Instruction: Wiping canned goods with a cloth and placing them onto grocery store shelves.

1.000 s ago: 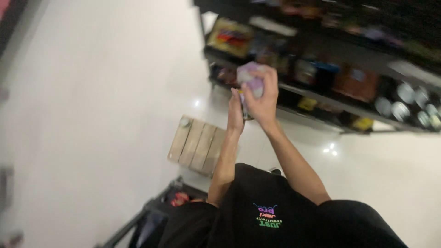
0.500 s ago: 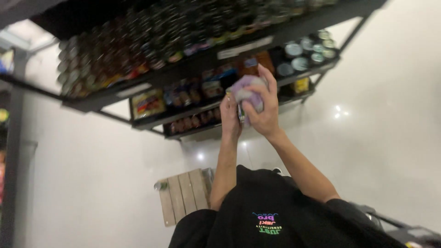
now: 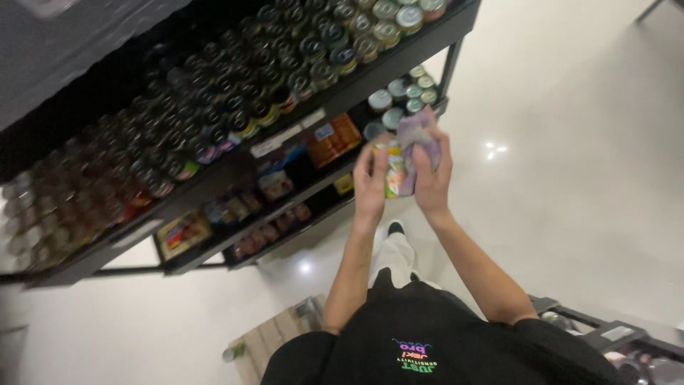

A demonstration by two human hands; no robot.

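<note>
Gripping one colourful can (image 3: 394, 170) between them, the left hand (image 3: 370, 184) and right hand (image 3: 432, 177), which presses a purple cloth (image 3: 415, 139) to it, hover near the shelf's (image 3: 335, 96) front edge.

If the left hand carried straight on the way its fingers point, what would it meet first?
Probably the dark metal shelf with its round-lidded jars. The left hand, on a small yellow-and-orange packet, points up toward that rack. Depth is unclear, so the gap cannot be judged.

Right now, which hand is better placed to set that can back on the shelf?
Probably left. The left hand grips the can directly; the right hand is wrapped in the purple cloth.
</note>
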